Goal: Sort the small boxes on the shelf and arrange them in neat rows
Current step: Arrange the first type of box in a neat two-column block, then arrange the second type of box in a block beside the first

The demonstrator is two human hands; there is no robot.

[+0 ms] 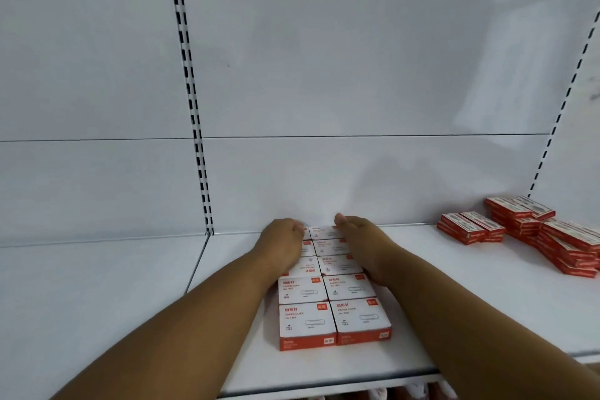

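Note:
Several white-and-red paper clip boxes (pixel 328 292) lie flat on the white shelf (pixel 454 295) in two columns running from front to back. My left hand (pixel 281 242) rests against the left side of the far boxes with its fingers curled. My right hand (pixel 357 237) presses against the right side of the far boxes, fingers curled in, thumb toward the back wall. Both hands flank the columns, and the far boxes are partly hidden under them. Neither hand lifts a box.
A loose heap of flat red boxes (pixel 532 230) lies at the back right of the shelf. A slotted upright (pixel 191 91) divides the white back wall; another (pixel 558 114) stands at the right. The shelf's front edge (pixel 324 390) is near me.

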